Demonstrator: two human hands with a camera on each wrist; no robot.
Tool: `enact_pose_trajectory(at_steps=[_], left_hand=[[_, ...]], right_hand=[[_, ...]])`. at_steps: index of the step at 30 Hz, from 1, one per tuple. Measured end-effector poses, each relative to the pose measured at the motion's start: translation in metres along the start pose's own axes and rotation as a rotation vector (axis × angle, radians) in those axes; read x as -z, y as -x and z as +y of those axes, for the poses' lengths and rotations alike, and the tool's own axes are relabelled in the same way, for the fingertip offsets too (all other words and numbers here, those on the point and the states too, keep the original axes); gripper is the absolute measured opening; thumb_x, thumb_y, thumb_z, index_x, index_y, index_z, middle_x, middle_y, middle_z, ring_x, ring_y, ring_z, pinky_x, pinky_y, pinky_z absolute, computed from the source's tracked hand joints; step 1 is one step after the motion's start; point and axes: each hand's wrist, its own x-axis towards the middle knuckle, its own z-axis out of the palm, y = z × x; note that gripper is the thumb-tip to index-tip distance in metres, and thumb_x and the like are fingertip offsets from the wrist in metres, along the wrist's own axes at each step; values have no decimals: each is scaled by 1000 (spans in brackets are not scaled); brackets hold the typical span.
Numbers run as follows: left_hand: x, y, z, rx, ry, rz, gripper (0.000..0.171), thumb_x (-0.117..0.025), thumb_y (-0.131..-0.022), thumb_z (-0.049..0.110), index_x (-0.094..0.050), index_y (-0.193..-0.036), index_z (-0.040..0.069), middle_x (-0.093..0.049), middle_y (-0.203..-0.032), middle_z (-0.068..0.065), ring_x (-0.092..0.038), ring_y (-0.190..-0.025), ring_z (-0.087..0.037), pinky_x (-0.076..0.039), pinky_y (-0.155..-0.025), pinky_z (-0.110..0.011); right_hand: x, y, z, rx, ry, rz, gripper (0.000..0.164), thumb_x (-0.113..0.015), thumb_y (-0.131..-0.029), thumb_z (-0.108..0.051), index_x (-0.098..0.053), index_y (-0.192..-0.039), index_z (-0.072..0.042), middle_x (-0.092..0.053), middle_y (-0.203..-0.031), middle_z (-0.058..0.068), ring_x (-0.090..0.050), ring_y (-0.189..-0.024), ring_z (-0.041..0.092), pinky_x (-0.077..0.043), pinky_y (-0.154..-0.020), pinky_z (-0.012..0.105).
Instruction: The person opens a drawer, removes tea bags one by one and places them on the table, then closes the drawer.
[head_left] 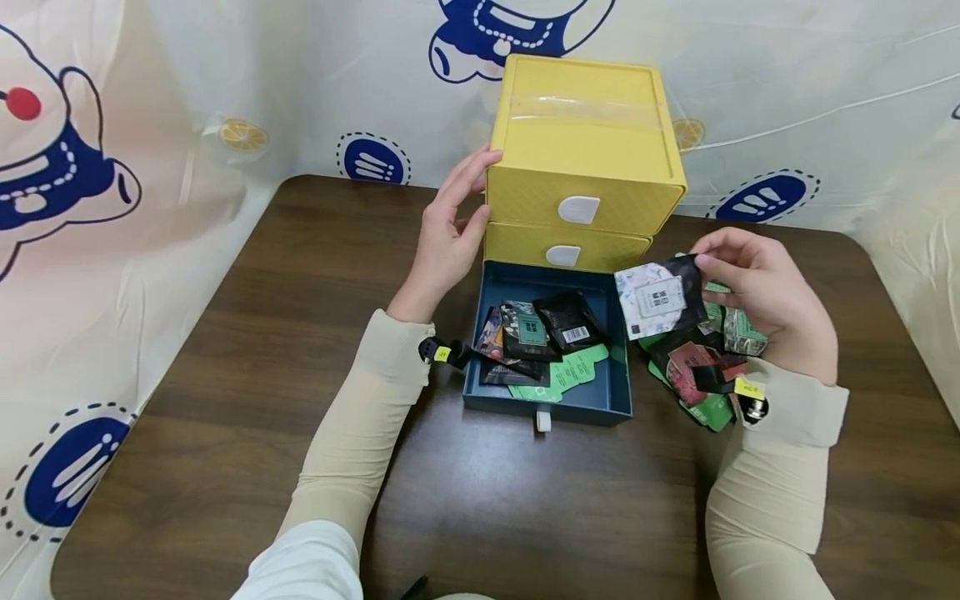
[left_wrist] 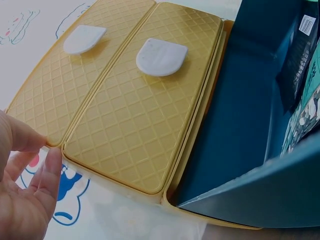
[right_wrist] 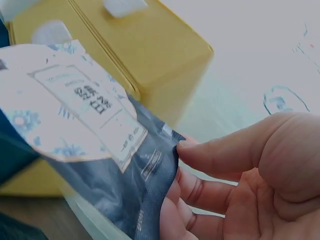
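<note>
My right hand [head_left: 772, 292] pinches a black sachet [head_left: 660, 293] by its edge between thumb and fingers. A white floral label covers much of that sachet, which hangs beside the right wall of a pulled-out blue drawer [head_left: 555, 414]. My left hand [head_left: 447, 229] touches the left side of a yellow drawer box [head_left: 585, 196] with fingers fairly straight; in the left wrist view its fingertips [left_wrist: 52, 155] meet the box's edge. Inside the drawer lie several sachets, among them a black one [head_left: 570, 321] with a barcode, over a green packet [head_left: 566, 375].
More green packets [head_left: 712, 410] and a black sachet with a red label [head_left: 686, 371] lie piled on the brown table [head_left: 300, 350], right of the drawer and partly under my right wrist. Two closed drawers with white tabs [head_left: 579, 209] sit above the blue one. A printed curtain [head_left: 300, 92] hangs behind.
</note>
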Motion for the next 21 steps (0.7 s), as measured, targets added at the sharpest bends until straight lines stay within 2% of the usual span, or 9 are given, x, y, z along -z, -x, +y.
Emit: enact_pose_trajectory(at_steps=[6, 13, 21], left_hand=[[0, 1, -1, 0, 6, 0, 45, -48, -88, -12, -45, -131, 2, -36, -142, -12, -48, -108, -15, -53, -79, -37], [0, 1, -1, -18, 9, 2, 45, -48, -87, -13, -46, -130, 1, -37, -142, -13, -49, -106, -14, -54, -75, -42], [0, 0, -2, -24, 9, 3, 45, -48, -87, -13, -46, -130, 1, -37, -141, -13, -49, -106, -15, -54, -74, -43]], right_hand=[[24, 4, 11, -70, -24, 108, 10, -59, -89, -11, -59, -96, -5, -60, -81, -2, -54, -72, 11, -53, -55, 21], [32, -1, 27, -155, 176, 113, 11, -52, -93, -18, -57, -99, -10, -58, -79, -8, -53, -72, 9, -53, -59, 22], [26, -14, 44, -201, 413, 70, 24, -47, -96, -19, -48, -110, 0, -53, -79, -7, -53, -72, 13, -52, -62, 23]])
